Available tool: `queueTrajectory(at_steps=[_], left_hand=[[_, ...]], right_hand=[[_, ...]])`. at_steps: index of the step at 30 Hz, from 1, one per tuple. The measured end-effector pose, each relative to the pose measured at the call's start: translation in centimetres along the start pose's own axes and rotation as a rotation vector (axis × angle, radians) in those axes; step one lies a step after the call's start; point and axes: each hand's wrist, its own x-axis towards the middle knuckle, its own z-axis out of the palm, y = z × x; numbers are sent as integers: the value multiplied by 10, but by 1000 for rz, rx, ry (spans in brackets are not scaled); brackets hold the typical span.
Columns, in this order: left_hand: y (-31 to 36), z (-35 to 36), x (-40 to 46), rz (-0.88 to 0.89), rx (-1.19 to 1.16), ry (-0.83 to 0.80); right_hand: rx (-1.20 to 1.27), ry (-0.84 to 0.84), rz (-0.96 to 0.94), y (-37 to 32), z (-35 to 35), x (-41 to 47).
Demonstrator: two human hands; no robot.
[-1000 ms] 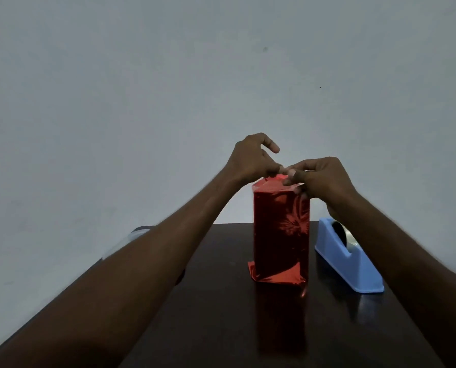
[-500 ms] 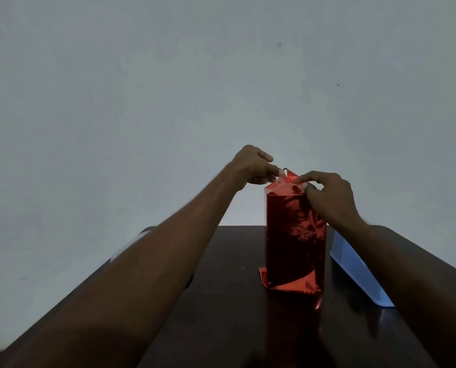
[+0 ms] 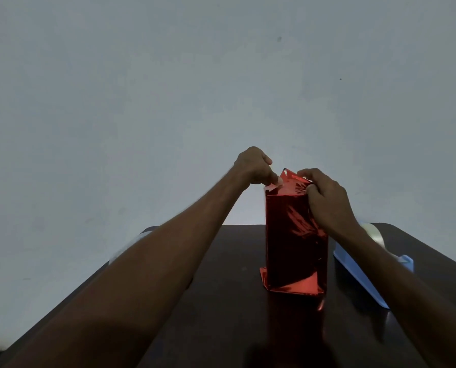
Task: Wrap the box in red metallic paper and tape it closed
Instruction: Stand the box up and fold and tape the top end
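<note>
I see the box [image 3: 295, 235] standing upright on the dark table [image 3: 234, 301], wrapped in red metallic paper on every side that shows, sitting at about five o'clock from the centre of my view. A loose fringe of paper flares out around its base. My left hand [image 3: 254, 167] is at the top's ten o'clock corner, fingers curled, pinching what looks like a small pale strip of tape [image 3: 274, 185] against the paper edge. My right hand [image 3: 327, 200] is clamped over the two o'clock corner, thumb and fingers curled round the folded top flap [image 3: 290, 179], which pokes up in a point. The blue tape dispenser [image 3: 367, 272] lies at three o'clock from the box, partly hidden by my right forearm.

My worry is the top fold. The foil looks slick and springy, so if my right hand eases off before the tape is pressed down, I judge the flap will pop open. Pressing sideways on so tall and narrow a box could tip it toward the dispenser. The tape could also crease or stick to my fingertip.
</note>
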Motion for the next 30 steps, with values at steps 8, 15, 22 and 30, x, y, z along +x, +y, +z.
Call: queueTrajectory(at_steps=[8,15,22,30], left_hand=[[-5,2,1,-44,-28,-22],[-7,1,2,-148,-78,-116],[-12,3,5,-299,-205,-131],[-35,13,-7,-288,-410,-87]], right_hand=[[-17,-15,-28,1,-1,-1],[-50,-25,-22,1,1,1],[-67,-27,-10,-2,3,0],[-56,-33,-10,-4,-1,-2]])
